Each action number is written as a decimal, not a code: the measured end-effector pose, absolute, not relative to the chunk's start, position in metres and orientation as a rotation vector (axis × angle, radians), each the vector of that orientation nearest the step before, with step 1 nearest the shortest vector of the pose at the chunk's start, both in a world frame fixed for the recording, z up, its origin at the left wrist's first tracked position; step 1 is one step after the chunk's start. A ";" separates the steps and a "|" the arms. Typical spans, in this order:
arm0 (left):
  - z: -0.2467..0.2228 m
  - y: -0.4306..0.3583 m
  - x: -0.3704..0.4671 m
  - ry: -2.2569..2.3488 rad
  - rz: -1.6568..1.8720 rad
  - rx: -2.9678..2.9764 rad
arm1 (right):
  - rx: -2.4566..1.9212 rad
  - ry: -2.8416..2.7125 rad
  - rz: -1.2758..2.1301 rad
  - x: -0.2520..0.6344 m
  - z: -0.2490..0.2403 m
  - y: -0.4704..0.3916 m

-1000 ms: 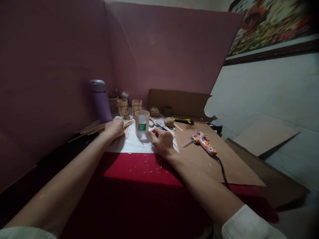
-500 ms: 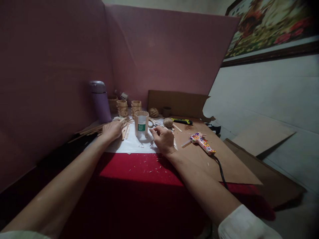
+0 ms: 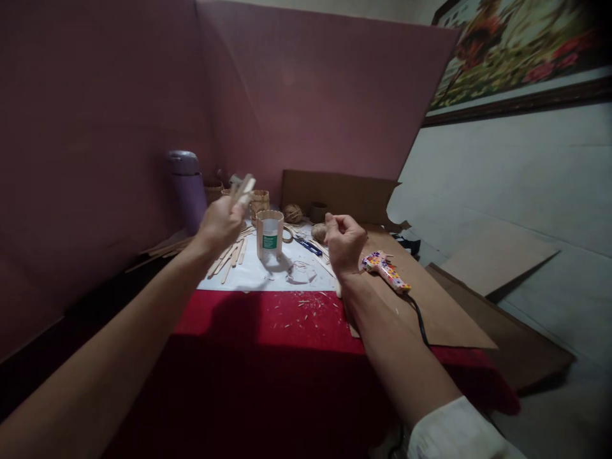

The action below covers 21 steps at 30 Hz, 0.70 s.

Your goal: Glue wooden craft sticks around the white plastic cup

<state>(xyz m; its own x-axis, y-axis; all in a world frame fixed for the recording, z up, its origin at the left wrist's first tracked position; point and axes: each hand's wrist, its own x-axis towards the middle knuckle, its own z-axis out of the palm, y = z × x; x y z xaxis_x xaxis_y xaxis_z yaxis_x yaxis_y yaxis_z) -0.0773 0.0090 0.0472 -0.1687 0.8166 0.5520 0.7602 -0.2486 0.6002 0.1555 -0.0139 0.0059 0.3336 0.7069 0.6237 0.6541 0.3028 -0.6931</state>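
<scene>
My left hand point(image 3: 220, 223) is closed around a small bunch of craft sticks point(image 3: 247, 187), lifted above the tabletop and slightly blurred. My right hand point(image 3: 345, 242) is raised near the cardboard mat, its fingertips pinched together; whatever might be between them is too small to make out. Between the hands a clear cup point(image 3: 270, 228) stands upright, with craft sticks around its side and a green-and-white label facing me. Loose craft sticks point(image 3: 230, 258) lie on the white sheet under my left hand. A blue utility knife point(image 3: 310, 247) lies to the cup's right.
A flowered glue gun point(image 3: 386, 271) with a black cord rests on the brown cardboard point(image 3: 440, 312). Behind the cup are a twine ball point(image 3: 292, 213), a stick-covered cup point(image 3: 259, 201) and a tape roll point(image 3: 287, 234). A purple bottle point(image 3: 188, 194) stands at the left.
My left hand has risen from the stick pile with a bunch of craft sticks. My right hand has moved up and right, away from the cup, uncovering scraps on the sheet.
</scene>
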 end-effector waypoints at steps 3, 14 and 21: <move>0.039 -0.009 -0.026 1.697 1.128 2.177 | -1.390 -1.164 0.063 0.162 0.009 -0.010; -0.003 0.007 0.040 1.777 0.665 2.153 | -1.544 -1.253 0.027 0.157 -0.001 -0.010; -0.006 0.024 0.026 1.730 0.623 2.188 | -1.680 -1.298 0.057 0.157 0.001 -0.010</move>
<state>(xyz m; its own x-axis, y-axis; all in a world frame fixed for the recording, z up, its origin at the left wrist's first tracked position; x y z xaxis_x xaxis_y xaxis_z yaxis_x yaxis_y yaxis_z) 0.0264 0.0243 -0.0063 0.1888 0.9693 0.1575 0.8473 -0.2419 0.4728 0.1567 -0.0097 0.0010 0.4289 0.7605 0.4876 0.7147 0.0445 -0.6980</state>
